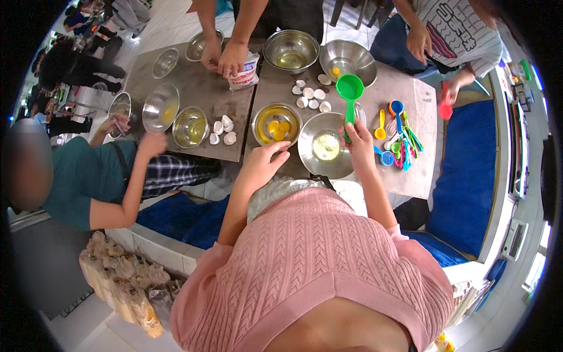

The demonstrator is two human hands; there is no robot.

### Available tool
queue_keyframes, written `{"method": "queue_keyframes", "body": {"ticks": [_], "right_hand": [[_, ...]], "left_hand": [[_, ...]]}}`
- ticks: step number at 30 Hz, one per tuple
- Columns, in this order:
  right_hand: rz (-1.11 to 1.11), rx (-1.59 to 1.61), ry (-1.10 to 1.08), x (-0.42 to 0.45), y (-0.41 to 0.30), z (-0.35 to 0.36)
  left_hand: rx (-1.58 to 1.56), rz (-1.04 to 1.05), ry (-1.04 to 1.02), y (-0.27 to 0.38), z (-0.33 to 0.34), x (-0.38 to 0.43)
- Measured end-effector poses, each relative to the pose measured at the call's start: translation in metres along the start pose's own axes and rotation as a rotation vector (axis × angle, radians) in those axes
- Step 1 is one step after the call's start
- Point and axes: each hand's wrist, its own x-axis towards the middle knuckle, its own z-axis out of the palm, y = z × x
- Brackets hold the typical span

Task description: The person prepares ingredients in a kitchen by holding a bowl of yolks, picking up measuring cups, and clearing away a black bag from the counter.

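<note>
My right hand [360,143] grips the handle of a green measuring cup [350,86], held up over the table. Below it stands a wide steel bowl [310,158] with egg white [326,147] in the bottom. My left hand [260,166] holds nothing; its fingers are apart, near the front rim of a smaller steel bowl [257,118]. Several egg yolks [279,129] lie in that smaller bowl. Part of a wire whisk [360,112] shows behind the wide bowl, close to my right hand. Cracked eggshells [313,104] lie beyond the two bowls.
Colourful measuring spoons and cups [398,145] lie at the right of the table [424,176]. Across from me, another person's hands [232,57] touch a sugar bag [244,74]. Someone at left handles a bowl [161,103]; a person at right holds a red cup [445,110].
</note>
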Motion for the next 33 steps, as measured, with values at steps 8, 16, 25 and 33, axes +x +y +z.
{"method": "queue_keyframes", "body": {"ticks": [8, 16, 25, 33], "right_hand": [[0.075, 0.050, 0.014, -0.007, 0.003, -0.001], [0.063, 0.209, 0.016, -0.008, 0.008, -0.007], [-0.034, 0.311, 0.069, -0.019, -0.006, -0.012], [-0.027, 0.267, 0.009, -0.030, 0.003, -0.014]], "left_hand": [[0.024, 0.018, -0.062, -0.003, 0.004, 0.003], [0.055, 0.024, -0.168, 0.006, 0.005, 0.012], [0.100, 0.052, -0.260, 0.017, 0.009, 0.024], [0.054, 0.109, -0.295, 0.020, 0.020, 0.030]]}}
